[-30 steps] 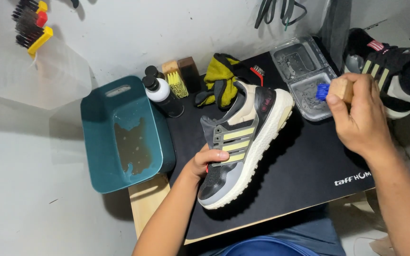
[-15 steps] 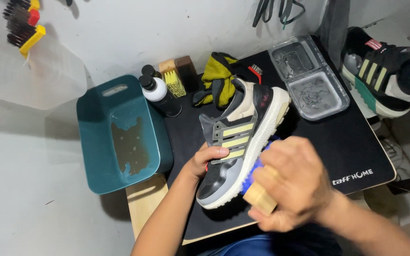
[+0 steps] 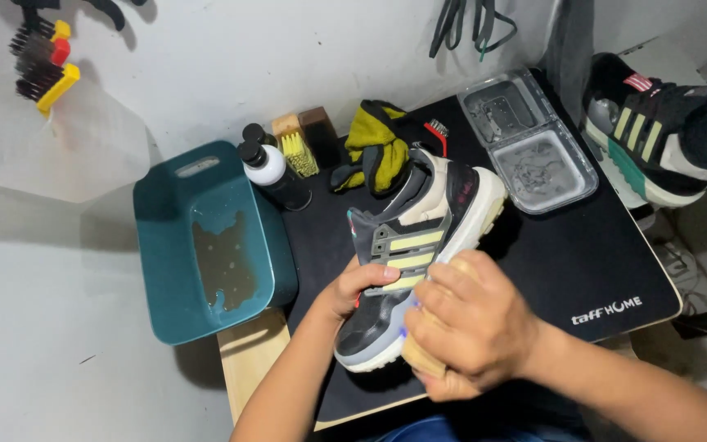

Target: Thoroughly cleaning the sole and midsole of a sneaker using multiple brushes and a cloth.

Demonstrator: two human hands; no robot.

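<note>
Grey sneaker (image 3: 415, 245) with pale yellow stripes, lying on its side at the middle of the black mat (image 3: 583, 270); all places below are given from this sneaker. Left hand (image 3: 353, 290): fingers curled and clamped on the sneaker's toe end. Right hand (image 3: 468, 323): fingers closed tight around a wooden-backed brush (image 3: 419, 360), pressed to the sneaker's pale sole edge near the toe. Open mat lies to the right of the sneaker, up to the mat's right edge; the near edge of the mat is just below the hands. Left of the sneaker, a teal tub (image 3: 169, 229) hangs past the mat's edge, holding shallow water. Behind and to the right, a clear two-part tray (image 3: 587, 176) holds wet residue. Behind the sneaker: a yellow cloth (image 3: 374, 147), a white bottle (image 3: 267, 172), a yellow-bristled brush (image 3: 296, 147). Far right, off the mat, a second sneaker (image 3: 656, 139).
</note>
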